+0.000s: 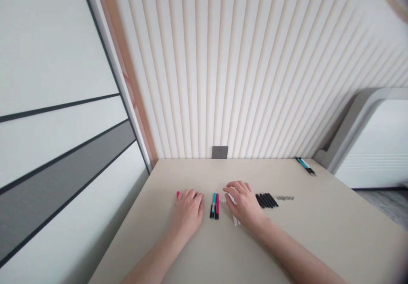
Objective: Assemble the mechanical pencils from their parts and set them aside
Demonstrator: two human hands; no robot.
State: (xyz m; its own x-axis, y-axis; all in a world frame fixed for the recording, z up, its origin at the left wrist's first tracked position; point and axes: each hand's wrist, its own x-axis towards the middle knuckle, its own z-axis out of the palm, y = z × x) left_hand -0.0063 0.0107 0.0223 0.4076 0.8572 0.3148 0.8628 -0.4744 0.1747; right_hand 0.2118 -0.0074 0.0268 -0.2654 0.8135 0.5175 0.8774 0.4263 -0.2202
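Observation:
My left hand (pixel 188 210) rests palm down at the left of the row of pen parts, fingers slightly bent and thumb apart. A pink piece (pixel 177 195) shows beside its fingers, and most of what lies beneath is hidden. Between my hands lie a blue and black pen barrel (pixel 213 205) and a pink and black pen barrel (pixel 217 206), side by side. My right hand (pixel 244 200) hovers over or touches white pieces (pixel 236 220), its thumb and forefinger apart. Small clear or white bits (pixel 222 200) lie left of its thumb.
Several black tubes (pixel 267 200) lie right of my right hand, with small metal springs (pixel 285 198) beyond them. Two pens (pixel 306 166) lie at the table's back right corner. A wall socket (pixel 219 152) sits behind the table (pixel 204 250); a white cabinet (pixel 73 190) stands left.

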